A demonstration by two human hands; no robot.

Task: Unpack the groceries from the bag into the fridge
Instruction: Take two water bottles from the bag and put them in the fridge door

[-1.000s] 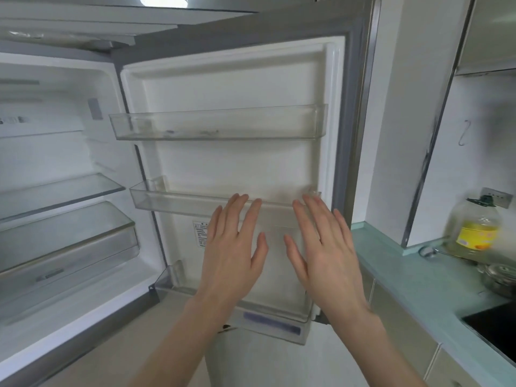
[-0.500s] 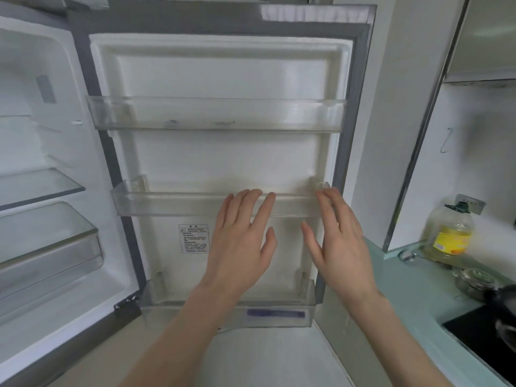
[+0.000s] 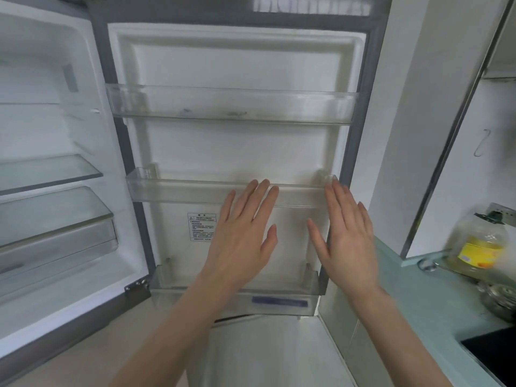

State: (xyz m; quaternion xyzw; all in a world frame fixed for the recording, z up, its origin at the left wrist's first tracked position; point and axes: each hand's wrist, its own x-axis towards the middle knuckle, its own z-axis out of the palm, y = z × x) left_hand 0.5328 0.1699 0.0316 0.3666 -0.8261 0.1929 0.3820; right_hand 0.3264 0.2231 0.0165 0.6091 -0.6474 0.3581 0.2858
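Fingers straight, left hand and right hand face fridge door.

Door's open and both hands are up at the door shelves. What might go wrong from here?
1. No grocery bag is in view, and both the left hand and right hand are empty; unpacking has not started.
2. The open fridge door hangs close to the counter; pushed wider, it might hit the counter edge.
3. The oil bottle stands near the right arm; a wide swing might knock it.
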